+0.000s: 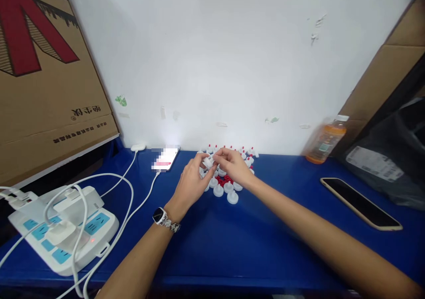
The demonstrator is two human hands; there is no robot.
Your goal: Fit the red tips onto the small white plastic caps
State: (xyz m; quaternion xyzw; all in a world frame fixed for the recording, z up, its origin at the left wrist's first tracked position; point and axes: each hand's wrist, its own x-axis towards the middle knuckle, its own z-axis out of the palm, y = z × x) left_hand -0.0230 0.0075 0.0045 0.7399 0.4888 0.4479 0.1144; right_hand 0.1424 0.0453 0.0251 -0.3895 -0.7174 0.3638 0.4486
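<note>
My left hand (191, 180) has its thumb and fingers closed round a small white plastic cap (208, 162), held just above the blue tabletop. From the other side my right hand (235, 166) pinches at that same cap with thumb and forefinger, so the two hands meet there. Whether the right fingers also hold a smaller piece is hidden. Around and beneath the hands lie several round white caps (233, 197), some with a pointed spout. Small red tips (221, 182) are piled among them, and some of the caps farther back carry a red tip.
To the left, a white power strip (96, 237) bears chargers and looping white cables. A lit phone (168, 157) leans near the wall. On the right are a dark phone (361, 203), an orange drink bottle (327, 140) and a black bag (392, 153). A cardboard box (49, 99) stands left.
</note>
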